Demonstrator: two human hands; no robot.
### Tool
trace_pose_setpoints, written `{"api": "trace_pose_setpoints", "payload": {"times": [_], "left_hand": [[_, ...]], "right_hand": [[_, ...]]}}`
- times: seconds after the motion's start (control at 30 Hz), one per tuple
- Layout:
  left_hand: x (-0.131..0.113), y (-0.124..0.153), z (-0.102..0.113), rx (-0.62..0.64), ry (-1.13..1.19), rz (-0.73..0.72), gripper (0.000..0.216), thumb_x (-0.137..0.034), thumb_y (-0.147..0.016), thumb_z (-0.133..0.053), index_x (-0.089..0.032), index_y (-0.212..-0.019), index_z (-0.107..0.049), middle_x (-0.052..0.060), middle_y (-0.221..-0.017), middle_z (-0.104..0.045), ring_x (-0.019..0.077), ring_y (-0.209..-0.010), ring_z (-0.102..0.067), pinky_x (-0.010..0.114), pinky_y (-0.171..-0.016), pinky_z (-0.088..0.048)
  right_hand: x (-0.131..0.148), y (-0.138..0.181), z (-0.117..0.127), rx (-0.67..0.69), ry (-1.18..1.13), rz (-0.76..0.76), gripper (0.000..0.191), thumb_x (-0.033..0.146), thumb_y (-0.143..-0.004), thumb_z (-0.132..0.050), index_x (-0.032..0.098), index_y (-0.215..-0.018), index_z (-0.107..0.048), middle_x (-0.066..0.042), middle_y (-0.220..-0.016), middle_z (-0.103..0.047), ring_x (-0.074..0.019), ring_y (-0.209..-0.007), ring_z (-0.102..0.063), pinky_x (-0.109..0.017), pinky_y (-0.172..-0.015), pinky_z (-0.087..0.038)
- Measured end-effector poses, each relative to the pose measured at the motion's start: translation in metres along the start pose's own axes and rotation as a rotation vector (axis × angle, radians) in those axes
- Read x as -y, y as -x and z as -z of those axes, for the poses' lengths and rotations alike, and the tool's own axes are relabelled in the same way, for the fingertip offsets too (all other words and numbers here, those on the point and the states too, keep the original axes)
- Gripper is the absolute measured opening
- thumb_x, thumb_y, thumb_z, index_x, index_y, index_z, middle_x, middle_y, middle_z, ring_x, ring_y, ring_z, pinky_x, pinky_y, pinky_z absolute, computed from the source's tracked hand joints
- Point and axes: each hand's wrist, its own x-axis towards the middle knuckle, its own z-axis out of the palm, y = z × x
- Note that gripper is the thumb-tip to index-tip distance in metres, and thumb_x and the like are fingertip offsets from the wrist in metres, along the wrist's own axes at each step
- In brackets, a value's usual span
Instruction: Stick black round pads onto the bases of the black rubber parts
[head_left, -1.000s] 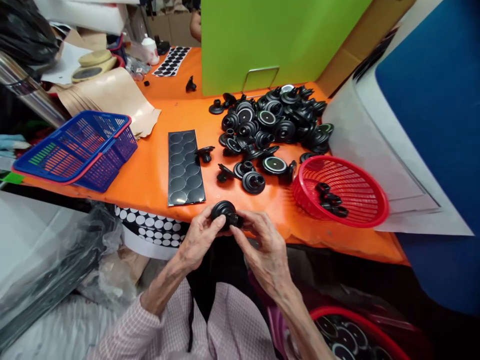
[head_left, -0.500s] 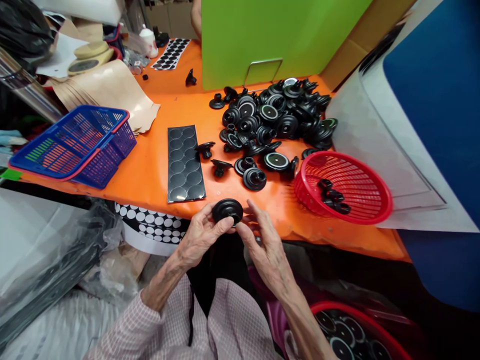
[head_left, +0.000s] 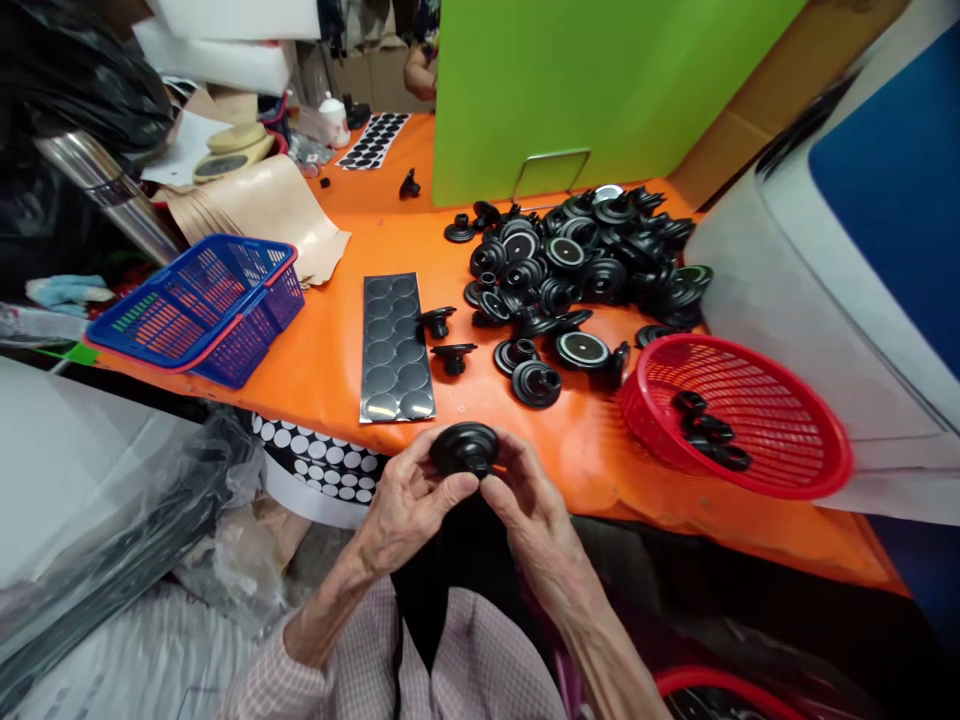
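Both hands hold one round black knob-like part (head_left: 465,448) at the near edge of the orange table (head_left: 315,350). My left hand (head_left: 409,500) grips it from the left with thumb and fingers. My right hand (head_left: 529,500) pinches its right side. Just beyond lies a dark sheet of round stickers (head_left: 394,345). A pile of the same black parts (head_left: 577,255) covers the table's far right. A red round basket (head_left: 739,420) to the right holds a few black parts.
A blue basket (head_left: 202,305) stands at the left edge beside brown paper (head_left: 262,210). A green board (head_left: 600,80) rises behind the pile. Another sticker sheet (head_left: 373,138) lies far back, near another person's hand (head_left: 420,70). Plastic wrap fills the lower left.
The part has been turned in my hands, its domed face now up, and my right fingers closed on it. The view shifted left and slightly down.
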Motion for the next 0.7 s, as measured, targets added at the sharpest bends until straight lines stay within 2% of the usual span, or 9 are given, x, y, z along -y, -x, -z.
{"api": "trace_pose_setpoints", "payload": {"times": [0.2, 0.37, 0.47, 0.57, 0.63, 0.7], "left_hand": [[-0.003, 0.001, 0.010, 0.008, 0.077, 0.010, 0.041, -0.029, -0.079, -0.072, -0.019, -0.117, -0.059, 0.007, -0.119, -0.066, 0.0217, -0.112, -0.061, 0.032, -0.102, -0.045], [0.002, 0.006, 0.010, -0.061, -0.034, 0.006, 0.039, -0.031, -0.079, -0.072, -0.019, -0.115, -0.062, 0.008, -0.116, -0.067, 0.0240, -0.110, -0.062, 0.033, -0.098, -0.048], [0.003, 0.008, 0.009, -0.131, -0.059, 0.002, 0.038, -0.034, -0.081, -0.070, -0.017, -0.114, -0.062, 0.008, -0.112, -0.068, 0.0220, -0.101, -0.065, 0.031, -0.091, -0.051], [-0.003, 0.007, 0.016, -0.133, -0.089, 0.066, 0.048, -0.043, -0.081, -0.067, -0.017, -0.120, -0.060, 0.008, -0.108, -0.068, 0.0192, -0.084, -0.066, 0.030, -0.077, -0.053], [-0.012, 0.003, 0.028, -0.242, -0.230, 0.067, 0.053, -0.049, -0.080, -0.066, -0.019, -0.123, -0.059, 0.008, -0.102, -0.068, 0.0172, -0.073, -0.064, 0.029, -0.070, -0.050], [-0.020, -0.002, 0.042, -0.482, -0.495, -0.020, 0.052, -0.049, -0.077, -0.069, -0.020, -0.119, -0.061, 0.007, -0.098, -0.066, 0.0188, -0.075, -0.062, 0.032, -0.074, -0.048]], "right_hand": [[0.004, -0.002, -0.009, 0.004, 0.044, 0.003, 0.042, 0.051, -0.080, -0.066, 0.026, -0.112, -0.055, -0.005, -0.113, -0.064, -0.0208, -0.105, -0.063, -0.036, -0.092, -0.052], [0.002, 0.003, -0.018, -0.044, 0.042, 0.022, 0.033, 0.047, -0.082, -0.065, 0.024, -0.104, -0.057, -0.003, -0.106, -0.064, -0.0185, -0.102, -0.062, -0.032, -0.093, -0.050], [-0.001, 0.001, -0.022, -0.026, 0.044, 0.004, 0.033, 0.050, -0.084, -0.062, 0.024, -0.104, -0.058, -0.003, -0.105, -0.066, -0.0188, -0.100, -0.062, -0.031, -0.090, -0.051], [-0.001, -0.009, -0.020, 0.041, 0.110, -0.016, 0.038, 0.055, -0.084, -0.059, 0.023, -0.106, -0.060, -0.005, -0.104, -0.068, -0.0213, -0.096, -0.064, -0.033, -0.084, -0.053], [0.001, -0.022, -0.015, 0.023, 0.212, -0.005, 0.044, 0.058, -0.082, -0.059, 0.021, -0.106, -0.062, -0.007, -0.101, -0.069, -0.0227, -0.091, -0.065, -0.035, -0.079, -0.053], [0.006, -0.040, -0.009, -0.065, 0.307, 0.029, 0.051, 0.062, -0.080, -0.059, 0.020, -0.108, -0.061, -0.007, -0.094, -0.069, -0.0231, -0.083, -0.064, -0.037, -0.075, -0.053]]}}
